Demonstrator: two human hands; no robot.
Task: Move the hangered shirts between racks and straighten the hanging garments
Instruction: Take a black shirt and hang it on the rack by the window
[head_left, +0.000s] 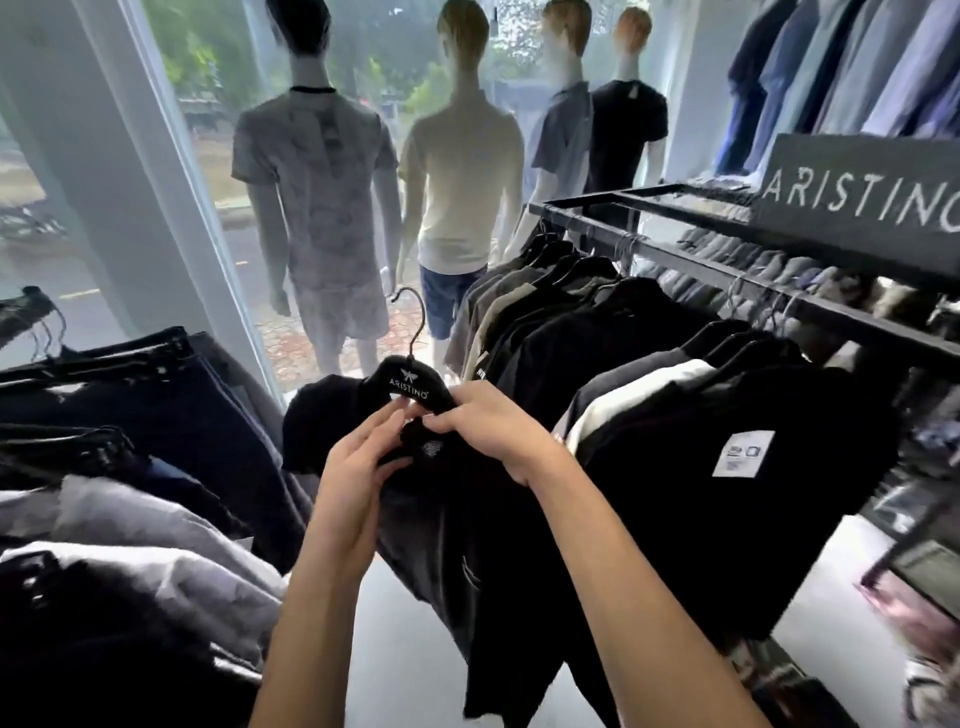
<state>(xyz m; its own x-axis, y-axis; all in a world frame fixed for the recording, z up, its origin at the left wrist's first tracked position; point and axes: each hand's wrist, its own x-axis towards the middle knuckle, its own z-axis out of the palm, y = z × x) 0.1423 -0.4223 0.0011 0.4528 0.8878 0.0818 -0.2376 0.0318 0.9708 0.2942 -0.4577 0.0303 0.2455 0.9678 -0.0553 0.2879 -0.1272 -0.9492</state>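
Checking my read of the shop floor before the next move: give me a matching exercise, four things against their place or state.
Things:
1. black hanger
2. right hand
3. black rack rail
4. cream-shirted mannequin

Places or states:
a. stands at the window
b. carries a row of dark shirts on the right
c. off any rail, hook free in the air
d. grips the collar of the black shirt

Pairs: 1-c, 2-d, 3-b, 4-a
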